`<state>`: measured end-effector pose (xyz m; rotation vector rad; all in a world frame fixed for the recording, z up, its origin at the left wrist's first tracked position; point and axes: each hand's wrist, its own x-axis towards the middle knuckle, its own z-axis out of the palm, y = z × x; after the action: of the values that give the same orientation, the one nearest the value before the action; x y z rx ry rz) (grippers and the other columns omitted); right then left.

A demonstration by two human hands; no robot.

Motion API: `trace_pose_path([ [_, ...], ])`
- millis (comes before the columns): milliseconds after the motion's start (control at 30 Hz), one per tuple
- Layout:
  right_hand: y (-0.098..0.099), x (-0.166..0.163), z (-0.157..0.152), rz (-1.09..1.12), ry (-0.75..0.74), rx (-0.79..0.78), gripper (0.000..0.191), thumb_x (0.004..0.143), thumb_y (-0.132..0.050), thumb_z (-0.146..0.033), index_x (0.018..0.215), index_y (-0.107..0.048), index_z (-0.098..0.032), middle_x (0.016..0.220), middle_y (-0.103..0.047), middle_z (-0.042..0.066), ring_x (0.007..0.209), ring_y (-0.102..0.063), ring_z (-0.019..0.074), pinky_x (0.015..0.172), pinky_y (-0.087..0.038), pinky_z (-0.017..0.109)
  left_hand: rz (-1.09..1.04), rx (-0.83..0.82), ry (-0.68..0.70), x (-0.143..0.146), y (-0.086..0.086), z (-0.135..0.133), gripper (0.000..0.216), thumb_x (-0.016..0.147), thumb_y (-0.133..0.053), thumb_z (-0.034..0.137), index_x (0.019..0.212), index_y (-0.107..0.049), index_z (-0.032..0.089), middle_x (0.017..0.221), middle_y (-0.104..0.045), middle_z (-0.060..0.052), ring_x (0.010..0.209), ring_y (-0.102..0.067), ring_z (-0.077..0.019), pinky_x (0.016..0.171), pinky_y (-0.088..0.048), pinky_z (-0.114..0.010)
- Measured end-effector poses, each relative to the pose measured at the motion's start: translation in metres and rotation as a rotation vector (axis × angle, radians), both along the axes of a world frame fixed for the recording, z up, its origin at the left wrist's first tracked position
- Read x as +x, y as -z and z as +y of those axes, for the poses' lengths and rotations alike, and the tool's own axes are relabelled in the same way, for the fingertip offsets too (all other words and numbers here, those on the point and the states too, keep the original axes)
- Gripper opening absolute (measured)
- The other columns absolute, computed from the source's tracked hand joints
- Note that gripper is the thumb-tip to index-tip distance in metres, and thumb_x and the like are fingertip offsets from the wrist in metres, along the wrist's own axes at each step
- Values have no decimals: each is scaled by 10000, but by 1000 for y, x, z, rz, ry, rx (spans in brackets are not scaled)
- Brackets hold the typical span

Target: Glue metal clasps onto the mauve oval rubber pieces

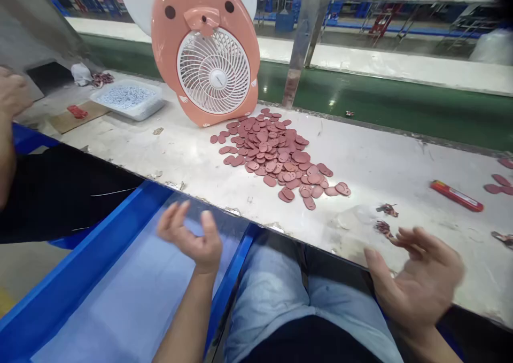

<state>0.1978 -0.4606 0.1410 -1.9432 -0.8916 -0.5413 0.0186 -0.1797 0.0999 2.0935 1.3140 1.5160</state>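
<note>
My left hand (194, 237) hangs above the blue bin, palm up, fingers loosely curled and apart, holding nothing. Over the front edge of the white worktop (368, 154) is my right hand (419, 275), its thumb and fingers spread with nothing between them. Its fingertips are nearest to a small dark reddish scrap bundle (383, 228); I cannot tell whether they touch. A heap of flat, oval, dull-red pieces (276, 149) lies mid-table, some with small holes. To the right lies a red and yellow narrow box (457, 195), with a few more oval pieces (500, 180) beyond it.
An orange animal-faced fan (206, 53) stands behind the heap. Further left are a white tray (150, 109) of small bits and another person's hand (14, 93). The blue bin (96, 240) sits below the table edge, left of my legs. A green conveyor belt (360, 93) runs behind a metal post (298, 58).
</note>
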Motion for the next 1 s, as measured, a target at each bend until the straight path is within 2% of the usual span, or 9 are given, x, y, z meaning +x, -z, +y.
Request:
trace_pose_path([
  [67,2,7,6,78,83,-95,750,837,-732,-463,1464,-423,-195,1201,-536,155,1004,-547,343,855,-467,546,142,55,325,24,-26,-24,408,861,-634,478,1201,-635,252,1258,-619,-86,1214,-551,-275,1061,-405,-415],
  [100,3,10,10,111,102,-151,724,843,-710,-509,1437,-453,-185,1200,-554,163,1039,-536,367,882,-446,576,281,61,519,38,-38,-33,361,893,-621,430,1210,-654,259,1265,-645,-80,1209,-557,-268,1069,-385,-420],
  [133,4,12,13,140,108,-203,687,850,-688,-543,1398,-491,-178,1183,-575,164,1060,-525,381,903,-428,593,382,42,593,51,-47,-41,338,919,-603,411,1214,-669,259,1265,-662,-77,1206,-555,-265,1057,-381,-418],
  [333,7,22,21,252,72,-261,480,886,-589,-590,1127,-601,-175,1073,-633,149,1051,-519,366,918,-427,539,542,-80,516,100,-67,-53,263,871,-676,447,1010,-752,237,1115,-703,-95,1079,-566,-327,888,-407,-467],
  [600,-2,10,13,461,-96,24,357,931,-548,-470,1191,-543,-226,1162,-640,104,1038,-608,289,873,-466,429,509,-196,583,101,-74,-57,120,855,-655,207,957,-682,265,977,-743,-33,1008,-610,-300,877,-403,-467],
  [700,-11,5,20,596,-225,158,305,936,-526,-479,1127,-494,-243,968,-628,42,835,-614,221,755,-497,373,441,-226,694,94,-78,-65,121,899,-596,167,929,-680,250,981,-754,-22,986,-647,-247,916,-429,-429],
  [767,-20,2,27,719,-314,198,312,889,-637,-435,1090,-483,-253,834,-581,-13,680,-567,166,635,-486,306,402,-255,813,85,-84,-73,118,917,-599,189,967,-686,252,988,-765,-6,966,-677,-199,896,-476,-355],
  [900,-38,-3,37,1002,-531,171,397,745,-838,-316,995,-544,-224,816,-631,-5,669,-593,147,600,-491,260,326,-509,1060,59,-104,-93,367,867,-684,175,1216,-606,258,889,-789,36,855,-726,-158,827,-527,-284],
  [1000,-44,-12,39,1210,-624,189,373,755,-841,-336,945,-549,-203,738,-629,-6,613,-571,123,564,-467,230,252,-681,1123,45,-113,-102,427,835,-729,158,1221,-583,264,806,-777,53,758,-724,-147,770,-539,-268],
])
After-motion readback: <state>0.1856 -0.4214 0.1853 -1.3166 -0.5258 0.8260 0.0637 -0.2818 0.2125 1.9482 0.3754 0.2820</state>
